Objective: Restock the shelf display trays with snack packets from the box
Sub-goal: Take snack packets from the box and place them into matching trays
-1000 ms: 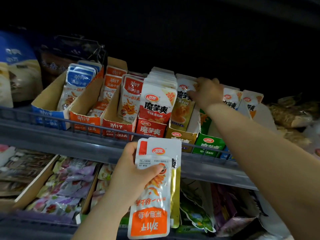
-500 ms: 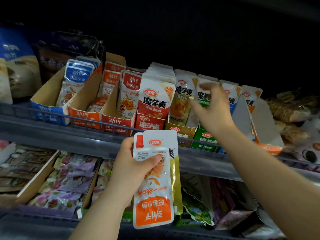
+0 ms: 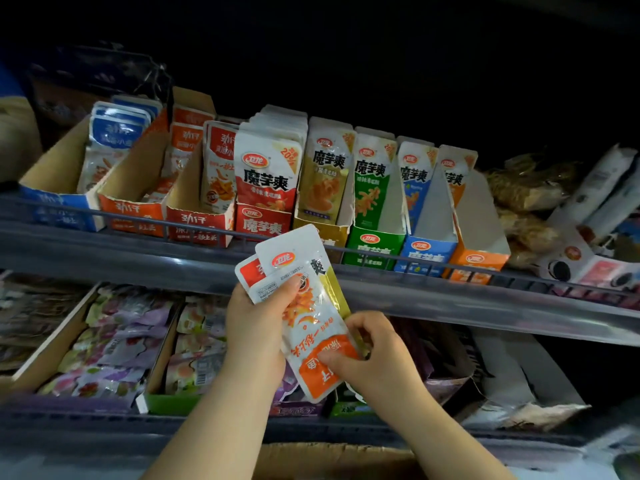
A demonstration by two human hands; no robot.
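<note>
Far shelf trays (image 3: 263,225) hold upright snack packets (image 3: 266,168). Left hand (image 3: 256,323) grips loose packets (image 3: 311,327); right hand (image 3: 377,351) pinches their near end.

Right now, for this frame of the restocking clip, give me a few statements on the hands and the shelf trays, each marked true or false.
1. The left hand holds several packets at once. True.
2. The right hand reaches into a tray on the upper shelf. False: it is below the upper shelf, pinching the lower end of the held packets.
3. The front packet is held upside down, orange end lowest. True.
4. The green tray stands empty. False: the green tray holds an upright green packet.
</note>
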